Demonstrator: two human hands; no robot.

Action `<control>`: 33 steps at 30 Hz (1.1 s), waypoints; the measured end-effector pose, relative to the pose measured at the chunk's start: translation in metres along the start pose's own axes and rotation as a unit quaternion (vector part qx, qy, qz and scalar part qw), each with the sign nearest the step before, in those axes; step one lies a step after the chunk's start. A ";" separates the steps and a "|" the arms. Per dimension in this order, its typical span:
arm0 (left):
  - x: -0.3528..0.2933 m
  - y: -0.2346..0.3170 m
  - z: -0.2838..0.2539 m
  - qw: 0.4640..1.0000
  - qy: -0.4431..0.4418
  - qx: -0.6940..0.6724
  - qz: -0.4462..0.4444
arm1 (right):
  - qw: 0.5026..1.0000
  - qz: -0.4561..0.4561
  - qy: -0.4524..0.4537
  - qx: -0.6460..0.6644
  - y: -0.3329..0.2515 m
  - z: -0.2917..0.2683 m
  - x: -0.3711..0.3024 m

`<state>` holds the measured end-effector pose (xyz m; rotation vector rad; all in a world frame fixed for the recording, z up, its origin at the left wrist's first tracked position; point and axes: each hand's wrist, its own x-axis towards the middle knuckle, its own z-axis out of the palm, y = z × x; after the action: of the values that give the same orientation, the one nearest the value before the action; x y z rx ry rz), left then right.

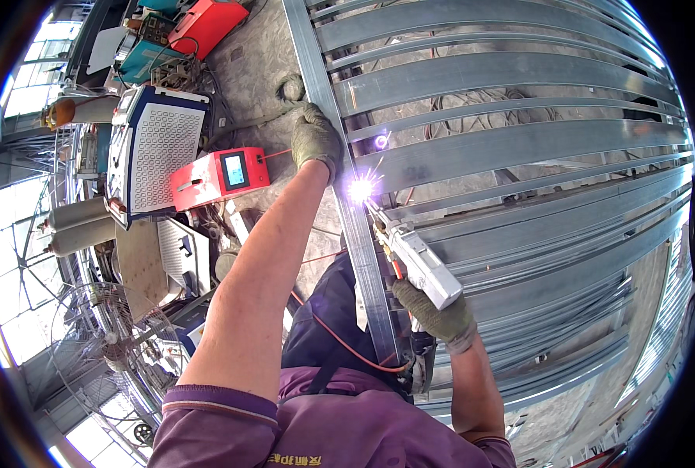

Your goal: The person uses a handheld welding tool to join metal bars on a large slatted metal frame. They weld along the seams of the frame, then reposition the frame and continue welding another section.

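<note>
Watching mid-frame, I see right hand (441, 315) gripping torch (424, 267) | left hand (316, 142) against rail (361, 253), grip unclear | torch drifting toward upper left could burn it.

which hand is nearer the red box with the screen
Left. The left hand is up and right of the red box; the right hand is farther off, down and right, holding the torch.

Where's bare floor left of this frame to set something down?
Grey concrete floor looks open between the boxy red case and long silver steel beam, beyond the grey-green coil; a smaller patch borders the left forearm. Crowding surrounds the blue-and-white perforated cabinet and red box with a screen.
</note>
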<state>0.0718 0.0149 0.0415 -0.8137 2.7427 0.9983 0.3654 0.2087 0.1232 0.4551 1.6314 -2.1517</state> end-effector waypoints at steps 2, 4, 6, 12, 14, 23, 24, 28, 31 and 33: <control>-0.001 0.001 -0.002 1.000 0.001 0.009 -0.004 | 1.000 0.010 -0.004 -0.012 -0.001 -0.001 -0.001; -0.002 0.003 -0.002 1.000 -0.002 0.005 -0.011 | 1.000 0.004 -0.008 -0.005 0.002 -0.002 -0.001; -0.008 0.009 -0.005 1.000 -0.004 0.002 -0.019 | 1.000 -0.013 -0.009 -0.003 0.004 -0.003 -0.002; 0.002 0.001 0.000 0.999 -0.016 -0.007 -0.036 | 1.000 -0.006 -0.001 0.008 0.010 -0.002 -0.004; 0.001 0.002 0.001 0.999 -0.018 -0.006 -0.037 | 1.000 -0.004 0.004 0.004 0.012 -0.002 -0.004; 0.003 0.000 -0.002 1.000 -0.010 0.006 -0.013 | 0.999 0.042 0.029 0.002 0.004 -0.001 -0.016; 0.006 -0.003 0.003 1.000 0.008 -0.005 0.002 | 0.999 0.033 0.039 0.002 0.004 -0.001 -0.019; 0.013 -0.016 0.008 0.998 0.050 -0.019 0.014 | 0.998 0.007 0.068 0.009 -0.024 -0.005 -0.033; 0.009 -0.014 0.007 0.998 0.048 -0.029 0.021 | 0.993 0.078 0.089 0.017 -0.021 -0.016 -0.038; 0.011 -0.014 0.008 0.998 0.028 -0.057 0.015 | 0.994 0.043 0.098 0.016 -0.020 -0.020 -0.037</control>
<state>0.0691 0.0061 0.0243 -0.8309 2.7746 1.1647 0.3881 0.2368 0.1522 0.7549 1.6474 -2.1290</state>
